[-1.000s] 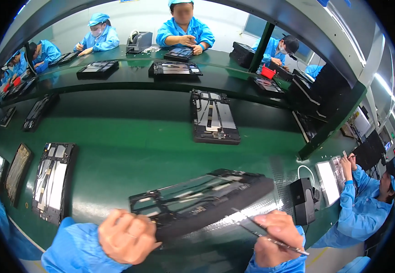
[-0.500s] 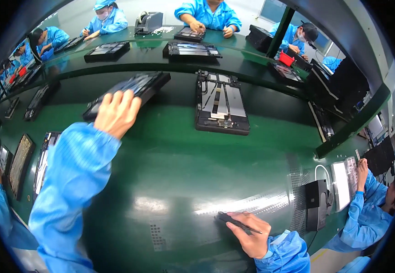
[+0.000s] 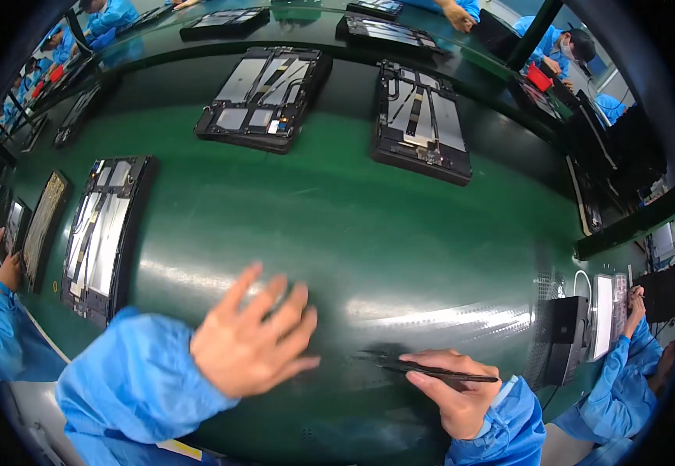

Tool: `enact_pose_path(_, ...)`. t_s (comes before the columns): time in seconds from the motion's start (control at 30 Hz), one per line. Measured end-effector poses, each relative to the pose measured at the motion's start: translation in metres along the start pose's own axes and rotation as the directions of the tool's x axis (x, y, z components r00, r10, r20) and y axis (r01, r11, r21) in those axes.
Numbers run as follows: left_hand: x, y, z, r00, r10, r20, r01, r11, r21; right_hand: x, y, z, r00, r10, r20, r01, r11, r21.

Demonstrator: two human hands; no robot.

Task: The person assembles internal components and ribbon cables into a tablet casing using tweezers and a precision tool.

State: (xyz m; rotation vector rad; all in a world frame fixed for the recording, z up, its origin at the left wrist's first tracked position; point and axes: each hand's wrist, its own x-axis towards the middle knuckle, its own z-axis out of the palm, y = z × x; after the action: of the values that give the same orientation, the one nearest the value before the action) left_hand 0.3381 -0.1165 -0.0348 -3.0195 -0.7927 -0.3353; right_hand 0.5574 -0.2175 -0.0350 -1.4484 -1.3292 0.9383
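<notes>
My left hand (image 3: pixel 256 338) hovers over the near middle of the green table, fingers spread and slightly blurred, holding nothing. In my right hand (image 3: pixel 454 384) is a pair of slim black tweezers (image 3: pixel 438 373), gripped between thumb and fingers, its tips pointing left close to the tabletop. Beyond the hands, an opened tablet (image 3: pixel 263 97) in a thick black frame lies with its silver battery cells and cables showing. A second opened tablet (image 3: pixel 423 120) rests to its right. Another opened tablet (image 3: pixel 104 233) lies at the left, near my left sleeve.
A black box-shaped device (image 3: pixel 569 330) with a white cable stands at the right. Green shelving (image 3: pixel 306 35) across the back carries more opened tablets. Co-workers' hands are at both sides, one beside a bright white panel (image 3: pixel 603 317). A textured tray (image 3: pixel 46 225) stands far left.
My left hand has let go of the far tablet, now lying flat, and come back toward me. The view has shifted, showing more of the left tablet. My right hand still holds the tweezers.
</notes>
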Motion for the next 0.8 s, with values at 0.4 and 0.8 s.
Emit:
enact_pose_path(0.4,-0.034,0.028,0.032,0.984,0.014,0.178,0.029,0.970,-0.240,0.010,0.013,0.030,0.994,0.082,0.077,-0.090,0.989,0.116)
enact_pose_path(0.8,-0.022,0.038,0.042,0.989,0.039,0.143,-0.006,0.975,-0.220,0.009,0.020,0.019,0.987,0.159,0.038,-0.163,0.969,0.187)
